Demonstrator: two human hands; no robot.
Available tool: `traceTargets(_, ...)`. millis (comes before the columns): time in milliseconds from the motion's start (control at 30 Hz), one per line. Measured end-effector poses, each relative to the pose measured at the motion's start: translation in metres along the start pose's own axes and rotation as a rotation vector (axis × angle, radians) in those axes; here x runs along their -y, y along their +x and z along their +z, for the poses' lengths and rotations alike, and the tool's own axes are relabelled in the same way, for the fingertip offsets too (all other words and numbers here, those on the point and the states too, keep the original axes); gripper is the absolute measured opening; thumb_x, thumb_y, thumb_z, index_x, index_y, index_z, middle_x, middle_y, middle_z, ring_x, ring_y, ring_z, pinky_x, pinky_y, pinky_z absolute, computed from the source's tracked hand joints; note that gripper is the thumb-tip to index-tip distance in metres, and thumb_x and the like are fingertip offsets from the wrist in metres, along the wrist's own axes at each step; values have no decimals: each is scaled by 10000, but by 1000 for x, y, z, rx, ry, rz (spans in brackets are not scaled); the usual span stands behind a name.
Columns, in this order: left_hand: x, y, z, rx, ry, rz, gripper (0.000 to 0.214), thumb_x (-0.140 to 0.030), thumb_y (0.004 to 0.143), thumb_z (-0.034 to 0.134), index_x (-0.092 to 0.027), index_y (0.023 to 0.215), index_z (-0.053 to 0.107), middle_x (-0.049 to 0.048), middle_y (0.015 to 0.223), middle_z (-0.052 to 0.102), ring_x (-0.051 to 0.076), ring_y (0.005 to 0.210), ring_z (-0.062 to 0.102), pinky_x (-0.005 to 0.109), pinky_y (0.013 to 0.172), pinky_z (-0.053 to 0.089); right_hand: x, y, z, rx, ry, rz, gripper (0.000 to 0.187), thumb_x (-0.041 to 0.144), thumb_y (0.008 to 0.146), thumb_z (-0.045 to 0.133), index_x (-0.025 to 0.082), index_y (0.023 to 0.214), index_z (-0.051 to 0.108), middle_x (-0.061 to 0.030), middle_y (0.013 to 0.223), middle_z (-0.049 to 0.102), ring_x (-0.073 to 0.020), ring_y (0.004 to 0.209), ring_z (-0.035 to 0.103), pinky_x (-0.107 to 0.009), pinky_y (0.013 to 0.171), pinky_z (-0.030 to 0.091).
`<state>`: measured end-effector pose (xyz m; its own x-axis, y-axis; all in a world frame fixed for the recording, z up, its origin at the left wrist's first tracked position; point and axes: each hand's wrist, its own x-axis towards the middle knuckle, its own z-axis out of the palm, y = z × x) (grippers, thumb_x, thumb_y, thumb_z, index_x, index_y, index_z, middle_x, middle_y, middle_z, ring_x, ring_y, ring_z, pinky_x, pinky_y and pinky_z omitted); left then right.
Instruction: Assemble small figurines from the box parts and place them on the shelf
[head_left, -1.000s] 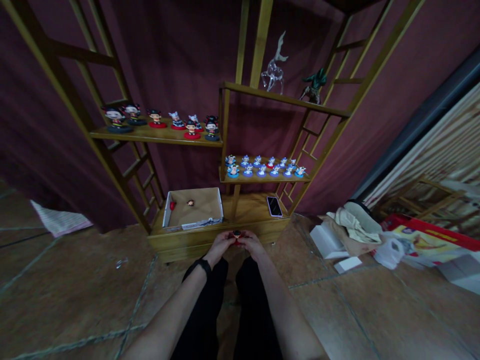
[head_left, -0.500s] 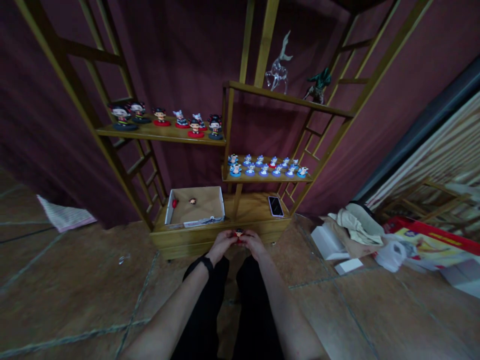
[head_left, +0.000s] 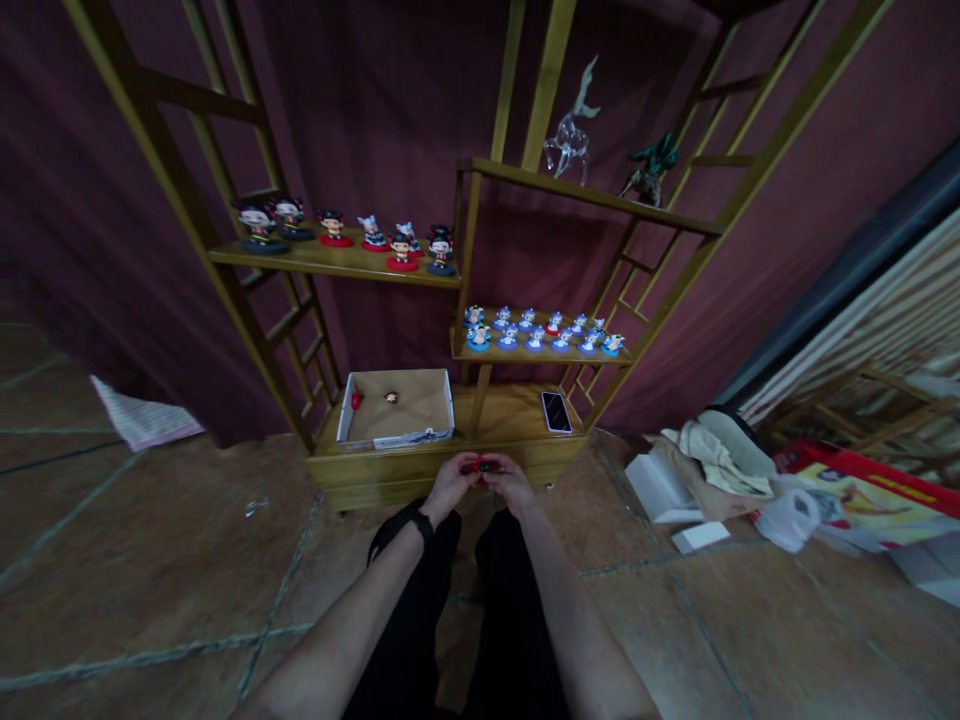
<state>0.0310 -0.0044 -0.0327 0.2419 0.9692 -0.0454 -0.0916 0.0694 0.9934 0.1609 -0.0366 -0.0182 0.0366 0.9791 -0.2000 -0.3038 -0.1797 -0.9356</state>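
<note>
Between both hands, just in front of the cabinet's lower edge, is a small red figurine (head_left: 481, 467) with a dark top. My left hand (head_left: 454, 482) pinches its left side, and my right hand (head_left: 508, 480) closes on it from the right. Fingers cover much of the figurine. Behind the hands, an open cardboard box (head_left: 412, 438) rests on the low wooden cabinet. Inside it lie a red piece (head_left: 356, 400) at the left and a small figurine head (head_left: 391, 397).
Several figurines stand on the upper left shelf (head_left: 337, 264) and the lower right shelf (head_left: 540, 354). A glass deer (head_left: 570, 140) and a green statue (head_left: 651, 172) occupy the top shelf. A phone (head_left: 556, 412) lies on the cabinet. White boxes (head_left: 660, 490) and a plastic bag (head_left: 789, 510) sit on the floor at right.
The figurine in my hands has tipped, so its dark top shows where its face was visible before. The whole view has shifted slightly; both hands keep their hold.
</note>
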Motion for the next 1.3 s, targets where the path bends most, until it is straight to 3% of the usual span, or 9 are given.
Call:
traceTargets(267, -10, -20, 1, -62, 437, 112, 274, -142, 723, 569, -220, 984, 598, 82, 878, 648, 233, 893, 599, 314, 843, 383, -4, 4, -2, -6, -39, -40, 354, 138, 469, 640, 202, 815, 593, 10, 812, 647, -156, 765, 579, -296, 713, 458)
traceTargets(367, -23, -29, -1, 18, 781, 110, 324, -142, 785, 487, -222, 1096, 526, 87, 994, 627, 228, 956, 580, 319, 847, 382, -5, 6, -6, 20, -72, -70, 367, 114, 468, 613, 203, 823, 588, 16, 827, 649, -158, 788, 573, -283, 715, 448)
traceTargets(467, -35, -32, -3, 94, 1118, 231, 375, -123, 815, 415, -216, 1176, 456, 93, 1038, 607, 222, 940, 577, 334, 834, 390, -4, 6, -8, 57, -55, -117, 378, 100, 484, 599, 204, 846, 586, 13, 867, 652, -157, 815, 573, -271, 730, 436)
traceTargets(567, -41, -32, -7, 135, 1273, 369, 383, -100, 813, 395, -192, 1182, 446, 104, 1011, 602, 215, 925, 572, 337, 840, 388, -3, 4, -7, 79, -32, -157, 377, 99, 509, 602, 210, 869, 582, 10, 881, 650, -155, 831, 574, -272, 757, 430)
traceTargets(700, -42, -32, -11, 170, 1337, 494, 426, -77, 795, 397, -159, 1212, 421, 114, 1016, 584, 213, 951, 553, 343, 859, 382, -4, 5, -3, 91, -54, -186, 347, 125, 540, 639, 218, 868, 575, 14, 865, 641, -142, 817, 573, -278, 777, 434)
traceTargets(1000, -36, -35, -15, 169, 1365, 603, 506, -26, 756, 406, -156, 1244, 389, 118, 1074, 554, 223, 993, 532, 365, 891, 368, -13, 10, -6, 66, -257, -297, 292, 152, 590, 594, 213, 876, 585, -5, 870, 635, -140, 810, 580, -312, 826, 446)
traceTargets(1200, -38, -38, -15, 180, 1300, 579, 473, -39, 778, 395, -170, 1232, 408, 118, 1060, 562, 219, 1001, 533, 365, 889, 369, -17, 9, -11, 64, -295, -284, 344, 151, 602, 560, 217, 939, 580, -26, 950, 641, -156, 867, 595, -339, 856, 453)
traceTargets(1300, -36, -36, -16, 169, 1172, 494, 489, -35, 757, 423, -195, 1219, 435, 99, 1062, 578, 210, 981, 550, 347, 876, 384, -19, 10, -11, 60, -303, -291, 330, 160, 603, 569, 219, 927, 592, -24, 949, 650, -162, 892, 600, -349, 883, 443)
